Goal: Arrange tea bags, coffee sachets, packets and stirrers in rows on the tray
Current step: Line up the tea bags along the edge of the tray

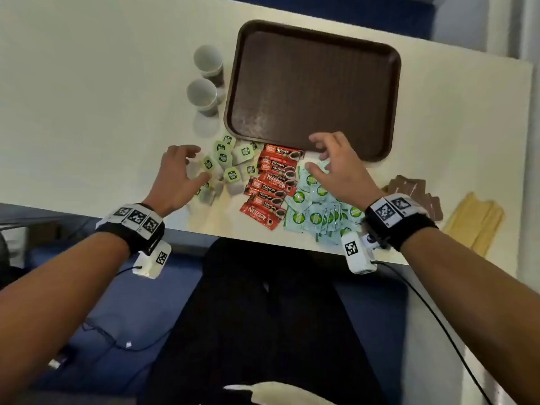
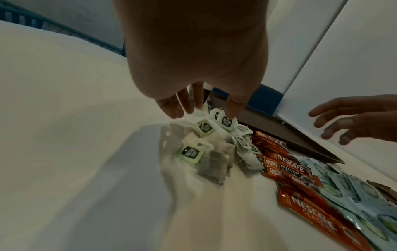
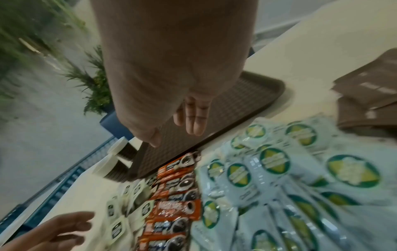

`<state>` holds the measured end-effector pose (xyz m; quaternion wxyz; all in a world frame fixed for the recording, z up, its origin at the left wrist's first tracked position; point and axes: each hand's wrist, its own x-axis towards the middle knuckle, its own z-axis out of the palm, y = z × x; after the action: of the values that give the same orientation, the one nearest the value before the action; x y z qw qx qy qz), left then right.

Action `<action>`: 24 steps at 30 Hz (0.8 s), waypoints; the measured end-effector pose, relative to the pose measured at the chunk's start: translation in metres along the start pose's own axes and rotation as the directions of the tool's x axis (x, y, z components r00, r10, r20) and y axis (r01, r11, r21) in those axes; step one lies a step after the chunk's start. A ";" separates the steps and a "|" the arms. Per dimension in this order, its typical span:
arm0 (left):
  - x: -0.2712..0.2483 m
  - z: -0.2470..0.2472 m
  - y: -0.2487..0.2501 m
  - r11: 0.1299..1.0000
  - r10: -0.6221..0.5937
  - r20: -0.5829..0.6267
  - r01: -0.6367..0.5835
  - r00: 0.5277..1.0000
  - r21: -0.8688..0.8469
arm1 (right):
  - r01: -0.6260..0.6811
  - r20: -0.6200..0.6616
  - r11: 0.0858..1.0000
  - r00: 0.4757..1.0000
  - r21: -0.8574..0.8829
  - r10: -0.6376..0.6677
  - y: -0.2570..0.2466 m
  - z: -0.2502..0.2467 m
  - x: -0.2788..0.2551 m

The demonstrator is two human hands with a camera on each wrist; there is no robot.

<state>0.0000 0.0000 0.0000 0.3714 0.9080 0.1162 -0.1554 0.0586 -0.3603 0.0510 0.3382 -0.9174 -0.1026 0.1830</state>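
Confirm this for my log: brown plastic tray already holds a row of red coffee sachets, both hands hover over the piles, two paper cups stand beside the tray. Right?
Not quite. The head view shows the brown plastic tray bare; the red coffee sachets lie on the white table in front of it. The rest stands: left hand, right hand, two paper cups.

a: your head camera looks steeply down over the white table (image 1: 87, 83), with the tray (image 1: 391, 68) far and your lap near.

b: and the wrist views?

a: your left wrist camera sits low and close, looking past the left hand (image 2: 193, 59) at the tea bags (image 2: 206, 141). your right looks along the right hand (image 3: 171, 59). both share the coffee sachets (image 3: 171, 208) and tray.
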 end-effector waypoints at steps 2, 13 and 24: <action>0.003 0.000 -0.003 0.999 -0.022 0.050 0.020 0.999 0.035 | 0.022 0.049 1.000 0.999 -0.023 -0.021 -0.013 0.012 0.011; -0.014 0.014 -0.031 0.989 -0.048 0.133 0.029 0.990 0.142 | 0.020 0.254 0.989 0.967 -0.146 0.018 -0.077 0.064 0.061; 0.009 0.019 -0.037 0.999 0.007 0.109 -0.002 0.994 -0.046 | 0.031 0.293 0.966 0.955 -0.255 0.047 -0.092 0.093 0.079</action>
<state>-0.0074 0.0126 -0.0400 0.3983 0.8896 0.0974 -0.2010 0.0868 -0.2122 0.0251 0.1964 -0.9160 -0.1712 0.3050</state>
